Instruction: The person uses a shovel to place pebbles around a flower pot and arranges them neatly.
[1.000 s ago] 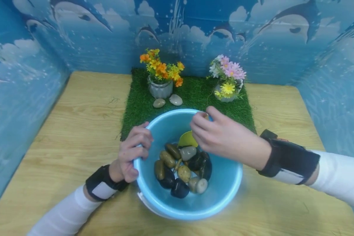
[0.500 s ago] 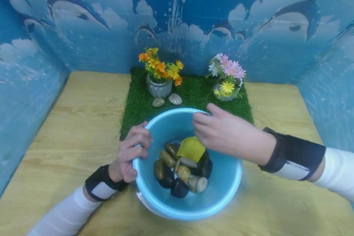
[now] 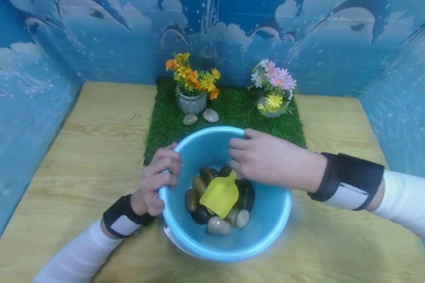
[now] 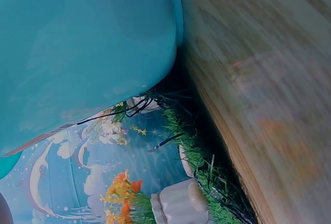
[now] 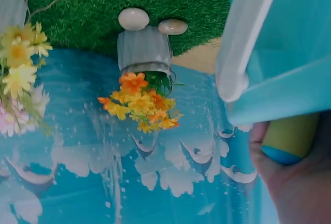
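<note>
My left hand grips the left rim of a light blue bucket, its fingers over the edge. Smooth wet stones, black, brown and pale grey, lie in the bottom. Over the far right rim, my right hand holds a toy shovel by its handle. The yellow blade of the shovel reaches down and overlaps the middle stones. A grey stone lies just in front of the blade. In the right wrist view, the shovel's yellow handle with a blue end shows in the palm.
Behind the bucket lies a green turf mat with a pot of orange and yellow flowers, a pot of pink and yellow flowers and two pale stones. A white bucket handle hangs at the near left. Dolphin-print walls enclose the wooden table.
The shovel blade has swept from the far side toward the near left over the stones. A grey stone has shifted to the front of the pile. My left hand has stayed on the rim.
</note>
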Tool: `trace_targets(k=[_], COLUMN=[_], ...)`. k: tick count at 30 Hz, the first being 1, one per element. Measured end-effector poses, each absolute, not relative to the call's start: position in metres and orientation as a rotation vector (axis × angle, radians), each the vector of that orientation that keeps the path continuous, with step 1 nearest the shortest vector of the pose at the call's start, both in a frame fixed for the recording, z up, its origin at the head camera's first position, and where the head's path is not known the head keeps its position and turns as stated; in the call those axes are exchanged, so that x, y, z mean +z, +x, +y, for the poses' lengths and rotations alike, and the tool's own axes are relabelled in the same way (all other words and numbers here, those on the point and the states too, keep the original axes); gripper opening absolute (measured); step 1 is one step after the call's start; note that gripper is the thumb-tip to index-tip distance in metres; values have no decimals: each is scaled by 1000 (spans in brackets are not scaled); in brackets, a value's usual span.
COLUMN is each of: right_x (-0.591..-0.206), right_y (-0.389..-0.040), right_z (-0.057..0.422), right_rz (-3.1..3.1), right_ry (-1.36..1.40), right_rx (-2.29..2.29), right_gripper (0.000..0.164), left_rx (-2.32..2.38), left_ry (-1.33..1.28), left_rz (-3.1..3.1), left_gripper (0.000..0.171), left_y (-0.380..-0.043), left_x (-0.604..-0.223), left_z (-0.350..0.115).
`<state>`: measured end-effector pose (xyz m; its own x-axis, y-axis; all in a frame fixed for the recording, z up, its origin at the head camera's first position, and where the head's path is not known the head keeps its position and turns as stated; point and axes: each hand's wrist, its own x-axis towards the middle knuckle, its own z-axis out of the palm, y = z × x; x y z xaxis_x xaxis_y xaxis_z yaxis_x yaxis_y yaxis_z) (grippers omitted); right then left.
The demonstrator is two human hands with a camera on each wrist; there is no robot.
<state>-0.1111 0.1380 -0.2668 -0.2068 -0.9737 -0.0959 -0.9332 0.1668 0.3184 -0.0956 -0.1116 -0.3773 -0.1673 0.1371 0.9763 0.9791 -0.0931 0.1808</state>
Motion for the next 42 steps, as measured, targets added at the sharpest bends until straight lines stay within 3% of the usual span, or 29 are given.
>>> trace_targets(k=[5, 16, 24, 32, 42], right_x=[-273, -273, -257, -239, -238], right_y=[-103, -120, -128, -147, -175], right_z=[130, 140, 159, 185, 195], right_rz=[-2215, -2530, -2575, -2504, -2715], right_ry=[1960, 2003, 1927, 1751, 1241], right_rx=[-473, 33, 339, 591, 399], right_gripper=[8, 21, 18, 19, 16], left_rx=[-1363, -1353, -1341, -1354, -1357], left_ry=[-1295, -1302, -1304, -1302, -1292], left_rz=[-1368, -1384, -1401, -1398, -1390], left_gripper=[54, 55, 54, 55, 54], left_y=[-97, -96, -96, -96, -96], left_x=[-375, -378, -379, -378, -377], left_z=[-112, -112, -113, -114, -113])
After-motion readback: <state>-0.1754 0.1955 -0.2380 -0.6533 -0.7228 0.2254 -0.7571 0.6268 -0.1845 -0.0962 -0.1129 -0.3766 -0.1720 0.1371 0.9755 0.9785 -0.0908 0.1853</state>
